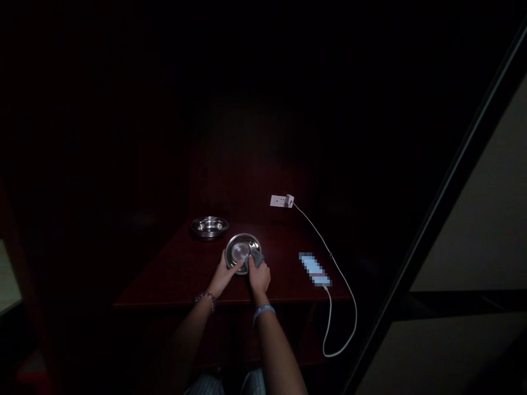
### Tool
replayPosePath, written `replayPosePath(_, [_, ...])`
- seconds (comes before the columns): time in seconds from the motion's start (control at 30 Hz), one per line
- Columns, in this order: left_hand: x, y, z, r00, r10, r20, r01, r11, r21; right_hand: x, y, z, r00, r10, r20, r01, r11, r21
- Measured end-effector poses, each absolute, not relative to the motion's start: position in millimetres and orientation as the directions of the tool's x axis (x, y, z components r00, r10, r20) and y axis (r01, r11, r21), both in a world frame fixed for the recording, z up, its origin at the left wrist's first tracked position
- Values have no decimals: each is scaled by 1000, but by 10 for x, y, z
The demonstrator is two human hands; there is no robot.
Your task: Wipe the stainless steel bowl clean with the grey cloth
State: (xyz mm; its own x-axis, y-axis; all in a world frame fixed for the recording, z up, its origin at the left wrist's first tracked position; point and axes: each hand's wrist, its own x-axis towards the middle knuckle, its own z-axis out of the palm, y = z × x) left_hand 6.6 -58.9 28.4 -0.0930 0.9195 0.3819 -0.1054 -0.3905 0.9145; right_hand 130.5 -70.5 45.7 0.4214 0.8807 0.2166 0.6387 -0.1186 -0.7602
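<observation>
Left of centre in your frame, a metal dish stack (pixel 209 227) rests on the dark red table (pixel 164 277). Right of centre lies a lit, phone-like device (pixel 315 270) (its screen is blurred into blocks), its white cable (pixel 346 274) looping past the table edge and up to a plug in the wall socket (pixel 279 201). Your right hand (pixel 259 276) and the grey cloth (pixel 258 257) hide the lower right of the metal bowl (pixel 240 251). That bowl sits just below the frame's centre, round, shiny, opening facing you. Your left hand (pixel 224 274) grips its lower-left rim, thumb inside; your right fingers pinch the cloth against it, though you cannot see every fingertip.
</observation>
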Motion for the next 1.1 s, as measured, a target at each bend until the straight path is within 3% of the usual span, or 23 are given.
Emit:
replayPosePath(0.57, [5, -360, 16, -191, 907, 376, -165, -407, 898, 1334, -708, 529, 227, 959, 170, 706, -41, -707])
replayPosePath(0.8, [8, -380, 48, -207, 907, 367, -176, -403, 898, 1320, -703, 524, 287, 945, 158, 686, -88, -722])
replayPosePath(1.1, [22, -398, 88, -183, 917, 355, -182, -386, 904, 1322, -691, 489, 391, 887, 247, 624, -59, -779])
